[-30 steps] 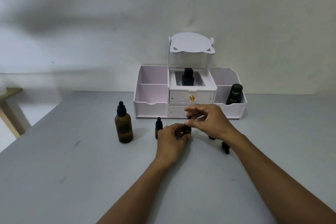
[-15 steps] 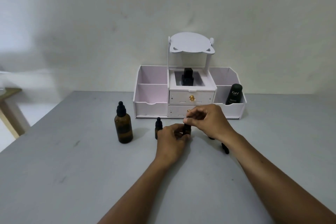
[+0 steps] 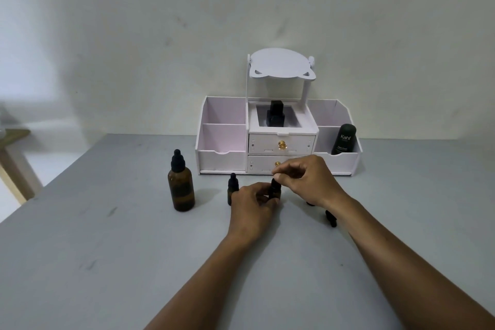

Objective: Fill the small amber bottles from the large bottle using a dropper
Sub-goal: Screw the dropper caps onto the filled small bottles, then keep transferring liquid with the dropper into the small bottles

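Note:
A large amber bottle [image 3: 181,190] with a black dropper cap stands on the grey table [image 3: 107,249] at left centre. Just right of it stands a small amber bottle [image 3: 232,187] with a black cap. My left hand [image 3: 251,209] grips a second small amber bottle [image 3: 275,191] that stands on the table. My right hand [image 3: 308,179] pinches that bottle's black dropper cap from above with thumb and fingertips. Behind my right wrist lie dark pieces [image 3: 330,218], partly hidden.
A white and pink desk organiser [image 3: 278,139] with two drawers stands against the wall behind the bottles. It holds a black square bottle [image 3: 275,114] in the middle and a black tube [image 3: 344,139] at right. A wooden table corner [image 3: 13,142] shows at far left.
My right hand has lowered a little onto the small bottle's cap. My left hand and the other bottles stay where they were.

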A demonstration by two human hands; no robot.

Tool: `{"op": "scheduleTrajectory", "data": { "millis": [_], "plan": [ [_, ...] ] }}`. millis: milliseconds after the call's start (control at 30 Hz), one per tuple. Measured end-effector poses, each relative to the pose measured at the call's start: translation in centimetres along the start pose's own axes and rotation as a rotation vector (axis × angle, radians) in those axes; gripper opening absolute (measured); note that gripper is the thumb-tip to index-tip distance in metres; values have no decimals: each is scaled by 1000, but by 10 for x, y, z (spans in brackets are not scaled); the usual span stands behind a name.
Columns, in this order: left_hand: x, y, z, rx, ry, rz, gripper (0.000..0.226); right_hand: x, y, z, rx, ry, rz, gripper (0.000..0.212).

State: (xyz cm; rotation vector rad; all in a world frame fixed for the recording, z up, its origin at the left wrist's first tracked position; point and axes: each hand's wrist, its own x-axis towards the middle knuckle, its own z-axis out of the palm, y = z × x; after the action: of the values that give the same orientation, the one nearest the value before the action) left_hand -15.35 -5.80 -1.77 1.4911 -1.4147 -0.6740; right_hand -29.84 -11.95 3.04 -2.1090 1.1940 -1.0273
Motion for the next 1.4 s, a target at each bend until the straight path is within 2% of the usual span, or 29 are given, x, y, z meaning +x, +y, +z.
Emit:
{"op": "scheduleTrajectory", "data": {
  "millis": [67,167,333,533,667,800,867,1000,1067,1133,1200,1300,1400],
  "plan": [
    [1,0,0,11,-2,4,34,0,0,0,-20,7,18,9],
    [1,0,0,26,-11,2,36,0,2,-1,18,42,21,19],
    [2,-2,1,26,-12,3,36,1,2,0,-13,18,-6,7],
    [3,-3,0,41,0,11,32,0,2,0,53,37,1,15],
    [2,-3,0,48,-3,16,31,2,4,1,-22,32,0,6],
    [2,-3,-2,31,-18,0,32,3,5,1,-41,19,5,6],
    [1,-3,-2,37,-38,-6,37,3,4,-1,-45,10,6,8],
    [-10,-2,-11,68,-89,-59,70,-1,-8,-7,20,68,-34,18],
    [-20,-1,-24,97,-126,-36,73,-2,-20,-11,39,101,-91,18],
    [-32,-2,-43,133,-126,12,65,-1,-35,-13,80,132,-144,14],
    [-41,-4,-65,131,-47,84,51,1,-54,-11,135,151,-182,11],
    [-50,-13,-98,80,197,188,27,7,-83,4,204,106,-212,11],
    [-51,-23,-130,53,430,209,23,16,-107,29,266,21,-218,15]
  ]
}}
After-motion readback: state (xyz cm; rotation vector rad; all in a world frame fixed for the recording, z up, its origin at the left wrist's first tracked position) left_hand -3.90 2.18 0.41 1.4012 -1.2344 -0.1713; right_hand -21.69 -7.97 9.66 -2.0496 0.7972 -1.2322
